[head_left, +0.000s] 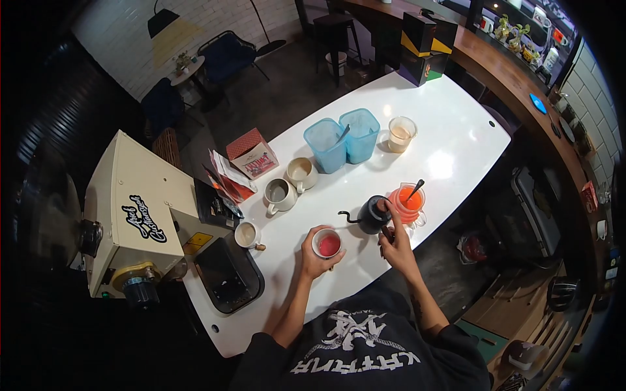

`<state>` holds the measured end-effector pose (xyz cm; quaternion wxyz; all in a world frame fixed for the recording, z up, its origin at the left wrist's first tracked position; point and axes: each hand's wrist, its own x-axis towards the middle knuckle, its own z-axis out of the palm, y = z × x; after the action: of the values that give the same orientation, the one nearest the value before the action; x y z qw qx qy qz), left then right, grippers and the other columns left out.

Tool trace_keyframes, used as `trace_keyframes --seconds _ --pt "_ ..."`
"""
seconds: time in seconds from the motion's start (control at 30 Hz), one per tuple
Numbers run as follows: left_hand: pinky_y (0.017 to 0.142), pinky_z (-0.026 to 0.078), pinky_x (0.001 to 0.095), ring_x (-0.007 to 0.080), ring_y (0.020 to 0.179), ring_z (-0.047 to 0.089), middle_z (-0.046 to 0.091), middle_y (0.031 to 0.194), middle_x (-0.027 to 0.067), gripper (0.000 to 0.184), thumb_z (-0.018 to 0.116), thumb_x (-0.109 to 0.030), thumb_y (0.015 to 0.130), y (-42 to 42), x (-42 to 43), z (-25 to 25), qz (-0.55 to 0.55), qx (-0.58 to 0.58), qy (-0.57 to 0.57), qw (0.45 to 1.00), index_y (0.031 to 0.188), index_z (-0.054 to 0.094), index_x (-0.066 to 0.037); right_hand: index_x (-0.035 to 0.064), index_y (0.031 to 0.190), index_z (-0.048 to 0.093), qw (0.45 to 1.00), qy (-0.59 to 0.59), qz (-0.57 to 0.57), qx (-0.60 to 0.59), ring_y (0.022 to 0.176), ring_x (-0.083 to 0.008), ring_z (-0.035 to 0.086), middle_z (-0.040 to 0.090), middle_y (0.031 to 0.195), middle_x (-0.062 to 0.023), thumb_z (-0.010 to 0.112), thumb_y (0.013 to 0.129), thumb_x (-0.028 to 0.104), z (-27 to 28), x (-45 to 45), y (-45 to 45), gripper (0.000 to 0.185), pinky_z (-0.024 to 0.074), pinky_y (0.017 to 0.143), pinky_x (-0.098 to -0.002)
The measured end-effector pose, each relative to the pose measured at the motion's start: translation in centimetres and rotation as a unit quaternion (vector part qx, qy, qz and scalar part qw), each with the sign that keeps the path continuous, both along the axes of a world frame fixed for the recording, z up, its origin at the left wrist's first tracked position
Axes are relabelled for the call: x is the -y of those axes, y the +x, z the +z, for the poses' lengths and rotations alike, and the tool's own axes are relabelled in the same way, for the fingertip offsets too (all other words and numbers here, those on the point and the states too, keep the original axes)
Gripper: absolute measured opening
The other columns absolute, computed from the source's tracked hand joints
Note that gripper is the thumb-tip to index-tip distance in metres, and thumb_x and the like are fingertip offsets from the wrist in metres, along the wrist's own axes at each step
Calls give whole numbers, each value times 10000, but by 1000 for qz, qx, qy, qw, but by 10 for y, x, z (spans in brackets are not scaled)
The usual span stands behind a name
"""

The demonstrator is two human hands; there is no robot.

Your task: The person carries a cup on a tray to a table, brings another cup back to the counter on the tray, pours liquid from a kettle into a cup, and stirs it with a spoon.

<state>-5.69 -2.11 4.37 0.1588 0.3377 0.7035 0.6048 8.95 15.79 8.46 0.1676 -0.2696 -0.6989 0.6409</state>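
Observation:
My left hand (315,259) is wrapped round a white cup (327,244) with red liquid inside, near the table's front edge. To its right, my right hand (396,244) grips the handle of a black gooseneck kettle (374,216), with a finger at its lid. The kettle's spout points left, above the far side of the cup. Just beyond the kettle, a glass pitcher (407,201) holds orange-red liquid and a spoon. A small white cup (248,234) stands left of my left hand.
Two blue containers (325,146), two mugs (301,172) and a glass cup (401,133) stand farther back on the white table (450,137). At the left are a cream machine (143,208), a black tray (228,274) and a red box (254,156). Black boxes (424,49) occupy the far end.

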Motion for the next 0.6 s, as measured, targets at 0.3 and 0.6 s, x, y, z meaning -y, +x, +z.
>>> trace_keyframes --seconds 0.3,0.6 --pt "874 535 342 178 961 661 673 1046 90 612 878 -146 643 2 20 -2 25 -10 -20 999 1166 580 -32 178 1571 161 989 147 8 25 851 -422 663 651 1045 -285 486 834 -61 -38 9 -29 840 505 779 -449" --pt "877 531 337 171 973 653 671 1052 77 631 882 -146 639 8 14 -3 -6 14 -29 999 1176 566 -47 119 1577 65 928 348 -17 132 783 -462 633 611 1104 -297 536 751 -51 -54 2 -62 966 494 626 -518"
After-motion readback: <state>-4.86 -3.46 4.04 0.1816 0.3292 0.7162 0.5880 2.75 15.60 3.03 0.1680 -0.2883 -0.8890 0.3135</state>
